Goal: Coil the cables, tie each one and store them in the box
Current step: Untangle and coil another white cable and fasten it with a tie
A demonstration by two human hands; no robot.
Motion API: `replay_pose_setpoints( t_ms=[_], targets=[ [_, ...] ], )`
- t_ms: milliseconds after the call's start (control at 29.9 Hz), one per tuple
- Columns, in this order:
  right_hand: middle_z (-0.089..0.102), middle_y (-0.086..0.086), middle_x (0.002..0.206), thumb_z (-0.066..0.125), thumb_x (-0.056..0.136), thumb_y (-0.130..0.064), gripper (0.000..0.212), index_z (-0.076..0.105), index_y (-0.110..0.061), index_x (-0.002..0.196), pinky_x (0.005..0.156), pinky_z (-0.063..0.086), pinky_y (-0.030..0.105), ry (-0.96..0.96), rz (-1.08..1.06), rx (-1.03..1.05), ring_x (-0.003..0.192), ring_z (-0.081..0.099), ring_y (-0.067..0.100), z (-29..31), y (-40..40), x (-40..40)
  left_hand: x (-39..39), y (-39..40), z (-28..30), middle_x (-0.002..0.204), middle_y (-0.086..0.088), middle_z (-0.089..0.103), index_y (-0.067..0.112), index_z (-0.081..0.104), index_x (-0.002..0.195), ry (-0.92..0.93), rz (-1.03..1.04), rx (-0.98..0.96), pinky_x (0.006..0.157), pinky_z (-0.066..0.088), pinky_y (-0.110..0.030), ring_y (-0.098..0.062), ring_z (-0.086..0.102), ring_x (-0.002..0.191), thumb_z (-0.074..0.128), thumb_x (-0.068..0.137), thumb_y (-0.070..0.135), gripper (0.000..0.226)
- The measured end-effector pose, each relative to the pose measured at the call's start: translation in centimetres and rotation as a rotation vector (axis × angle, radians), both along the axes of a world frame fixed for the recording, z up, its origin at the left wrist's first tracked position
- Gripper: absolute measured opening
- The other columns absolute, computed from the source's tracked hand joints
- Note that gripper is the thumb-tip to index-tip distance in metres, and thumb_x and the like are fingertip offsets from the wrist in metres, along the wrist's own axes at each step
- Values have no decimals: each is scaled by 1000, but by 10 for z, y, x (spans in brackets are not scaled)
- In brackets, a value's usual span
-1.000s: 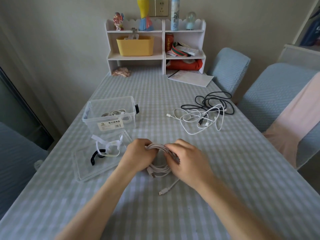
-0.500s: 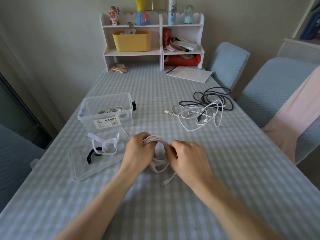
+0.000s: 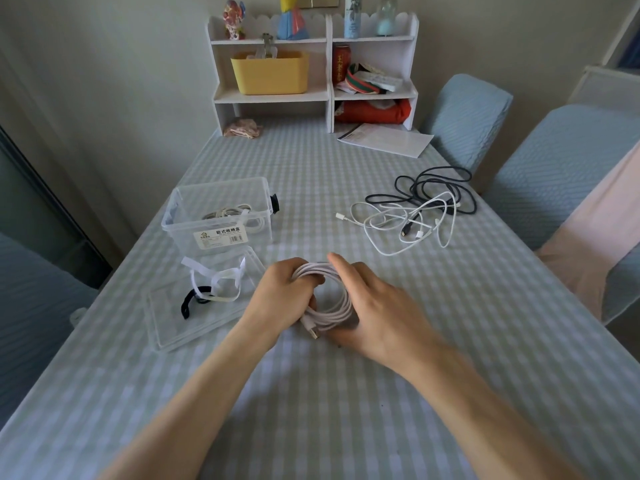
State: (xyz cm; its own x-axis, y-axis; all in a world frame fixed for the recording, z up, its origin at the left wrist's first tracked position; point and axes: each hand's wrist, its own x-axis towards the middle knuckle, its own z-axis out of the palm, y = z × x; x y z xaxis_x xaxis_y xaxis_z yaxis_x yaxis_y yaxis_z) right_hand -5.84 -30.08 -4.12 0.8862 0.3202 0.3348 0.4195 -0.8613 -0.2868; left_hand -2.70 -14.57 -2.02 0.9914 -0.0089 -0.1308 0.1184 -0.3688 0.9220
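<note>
A coil of white cable (image 3: 330, 315) lies on the checked tablecloth in front of me. My left hand (image 3: 284, 292) grips its upper left side, fingers curled through the loop. My right hand (image 3: 375, 308) lies over the coil's right side with fingers fairly straight, the index tip touching the top. A plug end (image 3: 313, 332) sticks out at the bottom. The clear box (image 3: 180, 213) stands to the left with a tied white cable (image 3: 235, 213) inside. Its lid (image 3: 166, 323) lies nearer me, bearing white ties (image 3: 221, 279) and a black tie (image 3: 188, 304).
Loose white cables (image 3: 398, 225) tangled with a black cable (image 3: 438, 187) lie to the right of the box. A white shelf unit (image 3: 313, 95), a sheet of paper (image 3: 386, 140) and a pink cloth (image 3: 242, 128) sit at the far end. Blue chairs (image 3: 561, 168) stand on the right.
The trailing end of the white cable has been drawn into the coil. My right hand has gone from pinching the strands to lying flatter on the coil's right side.
</note>
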Motion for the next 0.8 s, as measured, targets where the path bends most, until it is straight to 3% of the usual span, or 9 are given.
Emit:
replay_pose_setpoints(
  t_ms=[100,234,367,434,534,601,634,701,801],
  targets=[
    [58,-5,116,58,66,-67,80,44,-23,131,59,43,30,-64,-23,51,90,66,21,-1,3,-1,-4,-3,0,49,2,55,8,67,82,-34,-31,2,39,33,-15,-6,48,41,55,89,7,14],
    [61,-2,109,43,61,-73,82,52,-16,118,54,38,28,-72,-94,71,80,67,25,-2,9,-1,-8,-9,-1,47,5,54,12,62,73,-81,-20,-18,42,35,-15,-6,47,42,54,88,7,18],
    [64,0,92,47,64,-68,70,56,-12,105,47,36,25,-172,-145,78,67,67,25,-3,13,0,-7,-9,0,48,4,54,9,59,72,-116,-18,-26,45,36,-17,-8,49,45,53,88,6,18],
    [62,1,95,48,63,-67,70,56,-12,105,46,40,27,-185,-144,81,75,66,24,-5,13,0,-6,-9,-1,50,3,55,8,59,75,-148,-36,12,48,39,-21,-10,51,48,50,87,3,16],
    [53,3,117,52,64,-70,82,54,-12,122,69,54,37,-207,-123,94,105,57,26,-9,10,3,-2,-5,-4,54,0,52,9,55,70,-208,-85,85,53,39,-28,-17,49,54,46,85,-3,22],
    [45,8,137,53,67,-70,93,46,-10,138,92,47,40,-223,-102,50,122,46,29,-8,7,3,-1,0,-4,51,1,50,16,55,67,-208,-141,103,50,38,-24,-14,48,50,46,87,-5,31],
    [44,8,141,53,69,-69,95,42,-10,143,96,45,40,-211,-81,16,125,45,29,-8,6,2,0,1,-4,50,1,51,19,57,68,-203,-177,107,49,38,-22,-12,48,47,46,89,-4,33],
    [50,3,131,50,72,-65,91,38,-14,146,90,47,38,-135,-31,-6,116,53,26,-7,5,1,0,4,-3,50,0,53,18,64,76,-200,-236,122,49,41,-20,-10,52,46,47,92,-2,31],
    [52,-2,103,58,71,-63,75,46,-19,131,62,44,28,-87,-22,32,87,61,23,-5,4,0,0,5,-2,52,0,56,15,66,78,-214,-240,116,50,42,-22,-10,53,48,49,91,-2,28]
  ],
)
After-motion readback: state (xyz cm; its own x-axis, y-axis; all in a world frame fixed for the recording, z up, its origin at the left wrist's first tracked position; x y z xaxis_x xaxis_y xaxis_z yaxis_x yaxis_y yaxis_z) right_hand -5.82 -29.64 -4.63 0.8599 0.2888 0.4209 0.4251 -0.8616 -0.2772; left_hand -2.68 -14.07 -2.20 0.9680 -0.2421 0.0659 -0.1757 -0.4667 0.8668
